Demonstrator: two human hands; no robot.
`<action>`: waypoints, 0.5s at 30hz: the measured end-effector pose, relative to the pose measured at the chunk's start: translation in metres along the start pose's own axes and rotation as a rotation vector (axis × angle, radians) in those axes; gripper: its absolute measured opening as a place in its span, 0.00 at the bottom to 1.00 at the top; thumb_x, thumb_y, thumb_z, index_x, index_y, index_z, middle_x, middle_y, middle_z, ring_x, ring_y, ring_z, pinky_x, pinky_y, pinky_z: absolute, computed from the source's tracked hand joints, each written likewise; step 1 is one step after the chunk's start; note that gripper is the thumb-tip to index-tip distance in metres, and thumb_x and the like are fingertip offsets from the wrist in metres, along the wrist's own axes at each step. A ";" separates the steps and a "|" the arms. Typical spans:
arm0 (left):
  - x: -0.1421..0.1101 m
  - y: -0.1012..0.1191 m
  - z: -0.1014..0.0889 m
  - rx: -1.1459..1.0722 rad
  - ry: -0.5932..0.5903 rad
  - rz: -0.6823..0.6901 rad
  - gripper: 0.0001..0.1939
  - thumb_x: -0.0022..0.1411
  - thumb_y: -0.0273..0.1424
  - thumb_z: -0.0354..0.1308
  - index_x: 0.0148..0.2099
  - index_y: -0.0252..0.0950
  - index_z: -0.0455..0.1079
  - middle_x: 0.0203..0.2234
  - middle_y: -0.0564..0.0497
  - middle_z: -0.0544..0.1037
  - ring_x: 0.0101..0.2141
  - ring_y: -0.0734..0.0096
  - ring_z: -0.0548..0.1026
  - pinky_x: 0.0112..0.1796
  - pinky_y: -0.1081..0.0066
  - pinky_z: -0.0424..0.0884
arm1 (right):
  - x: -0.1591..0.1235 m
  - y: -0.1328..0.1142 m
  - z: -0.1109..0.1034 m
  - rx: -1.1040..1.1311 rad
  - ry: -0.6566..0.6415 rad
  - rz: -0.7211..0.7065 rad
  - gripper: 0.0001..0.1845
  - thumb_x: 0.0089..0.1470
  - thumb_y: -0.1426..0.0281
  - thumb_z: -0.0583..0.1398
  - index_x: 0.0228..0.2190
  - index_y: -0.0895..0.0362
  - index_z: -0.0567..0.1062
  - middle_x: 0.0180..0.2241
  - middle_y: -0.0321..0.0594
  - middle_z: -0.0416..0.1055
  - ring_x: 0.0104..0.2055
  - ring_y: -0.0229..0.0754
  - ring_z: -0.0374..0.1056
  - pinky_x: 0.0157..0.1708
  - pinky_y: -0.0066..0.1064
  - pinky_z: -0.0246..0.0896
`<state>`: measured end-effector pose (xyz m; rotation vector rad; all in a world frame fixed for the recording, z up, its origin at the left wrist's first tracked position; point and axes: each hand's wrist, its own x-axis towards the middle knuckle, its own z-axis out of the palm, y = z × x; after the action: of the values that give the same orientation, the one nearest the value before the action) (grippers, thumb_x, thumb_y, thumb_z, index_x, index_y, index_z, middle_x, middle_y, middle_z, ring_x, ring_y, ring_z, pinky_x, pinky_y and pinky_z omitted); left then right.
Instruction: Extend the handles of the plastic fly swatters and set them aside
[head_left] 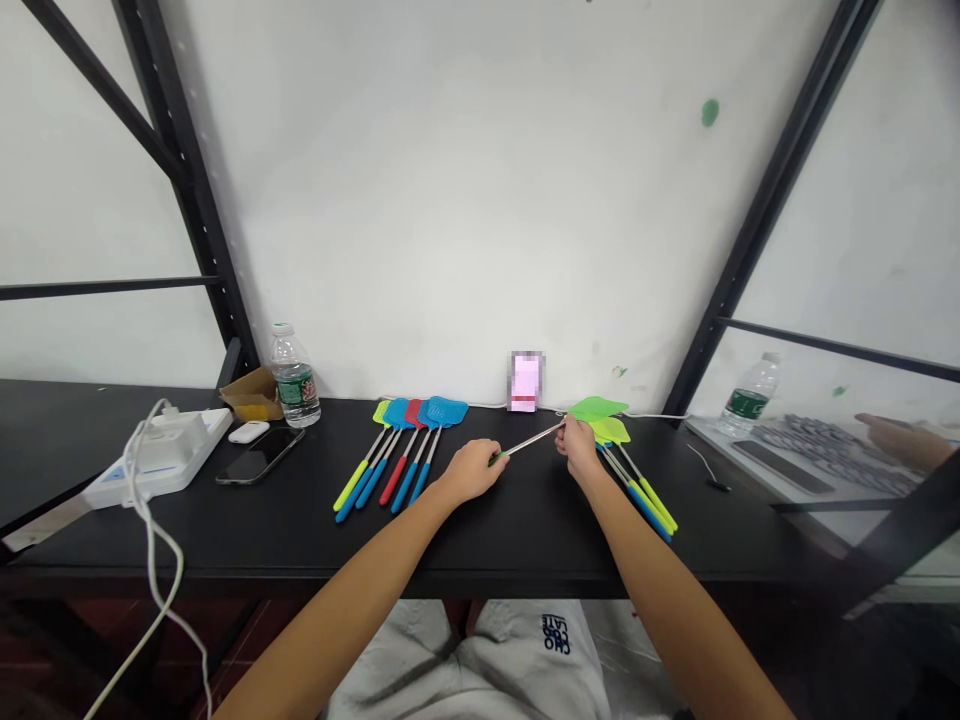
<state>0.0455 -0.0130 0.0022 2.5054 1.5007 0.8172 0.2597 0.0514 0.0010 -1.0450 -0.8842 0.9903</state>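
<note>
A green fly swatter with a metal shaft (pixel 534 439) is held between my two hands, just above the black table. My left hand (pixel 474 470) is closed around its handle, most of which is hidden in the fist. Near the green head, my right hand (pixel 577 447) grips the far end of the shaft. Beneath and beside my right forearm lie swatters with yellow-green and blue handles, among them a yellow-green swatter (pixel 654 500). Left of my left hand, several swatters lie in a row, including a red swatter (pixel 394 482) and a blue swatter (pixel 448 412).
A lit phone (pixel 525 383) leans on the wall at the back. At left stand a water bottle (pixel 295 380), a small cardboard box (pixel 253 395), a dark phone (pixel 260 457), a white case (pixel 249 432) and a corded power strip (pixel 161 455). Another bottle (pixel 750 393) stands at right.
</note>
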 end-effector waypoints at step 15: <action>0.000 0.002 0.004 -0.146 -0.039 0.034 0.15 0.64 0.38 0.48 0.31 0.36 0.70 0.22 0.53 0.71 0.24 0.73 0.66 0.28 0.73 0.57 | -0.009 0.004 0.009 -0.061 -0.199 0.086 0.13 0.59 0.66 0.55 0.24 0.58 0.63 0.14 0.31 0.59 0.12 0.28 0.49 0.11 0.18 0.36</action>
<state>0.0493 -0.0138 -0.0005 2.4318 1.3388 0.8456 0.2474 0.0462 -0.0018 -1.0554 -1.0443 1.1603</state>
